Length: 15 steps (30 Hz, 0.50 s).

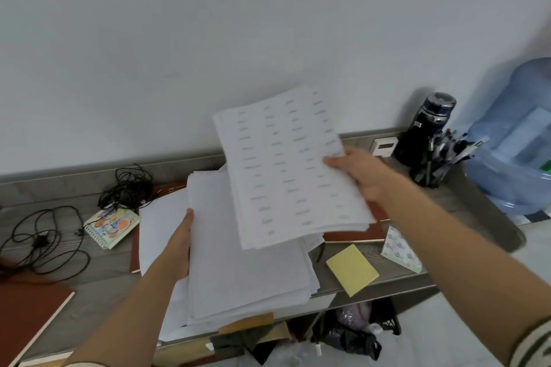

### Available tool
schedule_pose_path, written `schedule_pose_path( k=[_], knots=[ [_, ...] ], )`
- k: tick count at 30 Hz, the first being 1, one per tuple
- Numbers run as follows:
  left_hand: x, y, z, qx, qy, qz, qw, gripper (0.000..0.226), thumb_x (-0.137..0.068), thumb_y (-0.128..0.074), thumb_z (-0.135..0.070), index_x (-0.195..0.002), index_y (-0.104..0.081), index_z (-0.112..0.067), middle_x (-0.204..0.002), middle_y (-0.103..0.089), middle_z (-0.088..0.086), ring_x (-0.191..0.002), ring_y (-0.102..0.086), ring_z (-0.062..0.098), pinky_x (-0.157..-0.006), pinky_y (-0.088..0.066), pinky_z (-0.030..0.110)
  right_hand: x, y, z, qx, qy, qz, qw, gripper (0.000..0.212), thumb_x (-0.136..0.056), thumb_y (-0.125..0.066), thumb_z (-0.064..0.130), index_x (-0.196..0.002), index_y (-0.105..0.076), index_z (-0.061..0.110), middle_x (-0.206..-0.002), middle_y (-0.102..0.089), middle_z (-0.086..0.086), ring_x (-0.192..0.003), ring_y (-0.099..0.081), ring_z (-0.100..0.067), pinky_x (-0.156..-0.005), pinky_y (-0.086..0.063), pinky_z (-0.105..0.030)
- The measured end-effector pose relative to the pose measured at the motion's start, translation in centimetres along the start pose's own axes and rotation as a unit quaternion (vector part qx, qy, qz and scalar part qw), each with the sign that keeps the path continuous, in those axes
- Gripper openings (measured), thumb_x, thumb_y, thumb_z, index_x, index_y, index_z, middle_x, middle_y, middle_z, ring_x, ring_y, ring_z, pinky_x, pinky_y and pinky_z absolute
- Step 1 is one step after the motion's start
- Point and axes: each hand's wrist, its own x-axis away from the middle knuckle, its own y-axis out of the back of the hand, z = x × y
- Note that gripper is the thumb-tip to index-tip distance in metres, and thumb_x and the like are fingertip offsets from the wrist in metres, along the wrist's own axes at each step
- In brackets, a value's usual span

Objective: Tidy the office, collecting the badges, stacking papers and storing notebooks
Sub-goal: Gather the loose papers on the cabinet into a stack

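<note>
Head camera, the only view, looks down at a desk [98,265] where the right hand [362,176] is clamped on the right edge of a sheaf of printed sheets [292,167], thumb on top and fingers underneath, holding it tilted in the air. Directly below that grip and toward the person lies the main paper stack [244,271], with the left hand [179,247] pressed flat along its left edge, fingers together, steadying it; whether it actually pinches any sheet cannot be told. Left of that hand sit a small spiral notebook [111,228] and a tangle of black cables [44,241], and under the stack a brown notebook [354,234] shows out to the right, below the raised sheaf. Near the right wrist lies a yellow pad [351,270]. The risk, as a judgement: the sheaf is held by one edge only, so its free corner may sag and fan out, and loose sheets could slide off (the stack already overhangs the desk's front edge). Laid down crooked, it would also leave the pile uneven and prone to slipping toward the floor.
</note>
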Motion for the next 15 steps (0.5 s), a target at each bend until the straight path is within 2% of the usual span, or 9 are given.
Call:
schedule_pose_path(
  k=[2,4,6,8,10,11,13,14,15],
  knots=[
    [-0.3,0.2,0.1,0.021,0.015,0.003,1.0,0.07,-0.088,-0.032,-0.074,-0.119,-0.064,-0.02,-0.102,-0.075,0.01,-0.1,-0.069,0.035,-0.078,-0.055,0.046,-0.7,-2.9,-3.7,0.015,-0.046,0.015,0.999,0.02,-0.091,-0.063,0.003,-0.111,-0.066,0.006,-0.108,-0.073,-0.016,-0.091,-0.072,-0.033,-0.08,-0.058,-0.049],
    [-0.5,0.5,0.2,0.041,0.033,0.028,0.998,0.077,-0.086,-0.026,-0.079,-0.119,-0.063,-0.021,-0.109,-0.074,0.011,-0.104,-0.067,0.037,-0.088,-0.052,0.05,-1.3,-5.1,-7.1,0.042,-0.084,0.017,0.995,0.023,-0.091,-0.066,0.008,-0.115,-0.065,0.007,-0.107,-0.074,-0.012,-0.091,-0.073,-0.032,-0.078,-0.06,-0.046],
    [-0.6,0.6,0.3,0.05,0.039,0.042,0.997,0.078,-0.082,-0.03,-0.083,-0.122,-0.061,-0.023,-0.116,-0.071,0.011,-0.109,-0.065,0.037,-0.096,-0.048,0.053,-1.8,-6.6,-9.9,0.084,-0.084,0.008,0.993,0.021,-0.092,-0.065,0.01,-0.113,-0.065,0.008,-0.11,-0.073,-0.011,-0.086,-0.073,-0.026,-0.071,-0.061,-0.038],
    [-0.2,0.4,0.0,0.037,0.042,0.06,0.997,0.07,-0.08,-0.042,-0.079,-0.12,-0.061,-0.025,-0.115,-0.072,0.011,-0.107,-0.067,0.037,-0.09,-0.052,0.053,-2.3,-8.0,-11.7,0.176,-0.047,0.002,0.983,0.019,-0.095,-0.061,0.016,-0.114,-0.064,0.01,-0.12,-0.068,-0.01,-0.092,-0.069,-0.023,-0.078,-0.059,-0.038],
    [0.4,0.2,-0.1,0.008,0.037,0.081,0.996,0.054,-0.081,-0.064,-0.06,-0.119,-0.062,-0.02,-0.112,-0.072,0.014,-0.101,-0.069,0.038,-0.082,-0.056,0.052,-2.8,-8.9,-12.2,0.293,-0.019,0.015,0.956,0.031,-0.098,-0.056,0.028,-0.123,-0.059,0.01,-0.125,-0.063,-0.006,-0.106,-0.062,-0.025,-0.09,-0.054,-0.038],
    [0.6,0.1,-0.1,-0.004,0.027,0.093,0.995,0.051,-0.08,-0.072,-0.044,-0.121,-0.062,-0.016,-0.113,-0.072,0.016,-0.1,-0.069,0.039,-0.083,-0.056,0.054,-3.0,-9.0,-12.1,0.344,-0.017,0.027,0.939,0.034,-0.099,-0.054,0.034,-0.123,-0.058,0.011,-0.122,-0.062,-0.005,-0.107,-0.061,-0.026,-0.088,-0.051,-0.036],
    [1.0,0.0,0.0,-0.026,-0.002,0.105,0.994,0.052,-0.078,-0.077,-0.019,-0.126,-0.06,-0.009,-0.116,-0.07,0.018,-0.1,-0.069,0.04,-0.087,-0.054,0.057,-3.6,-8.5,-11.4,0.403,-0.007,0.022,0.915,0.033,-0.099,-0.05,0.044,-0.101,-0.061,0.014,-0.099,-0.063,-0.002,-0.09,-0.061,-0.023,-0.072,-0.046,-0.031],
    [1.3,0.2,0.0,-0.03,-0.016,0.107,0.994,0.05,-0.078,-0.075,-0.012,-0.126,-0.059,-0.009,-0.117,-0.069,0.019,-0.1,-0.069,0.04,-0.088,-0.053,0.058,-3.9,-7.9,-10.9,0.42,0.011,-0.013,0.907,0.033,-0.098,-0.048,0.047,-0.087,-0.059,0.017,-0.085,-0.061,0.001,-0.081,-0.059,-0.021,-0.064,-0.042,-0.031],
    [1.5,0.3,-0.2,-0.025,-0.025,0.11,0.993,0.049,-0.079,-0.073,-0.008,-0.126,-0.059,-0.009,-0.116,-0.069,0.019,-0.1,-0.069,0.04,-0.088,-0.053,0.059,-4.2,-7.1,-10.5,0.43,0.03,-0.057,0.9,0.033,-0.098,-0.048,0.047,-0.083,-0.058,0.019,-0.08,-0.06,0.003,-0.079,-0.059,-0.021,-0.063,-0.041,-0.031]
  ],
)
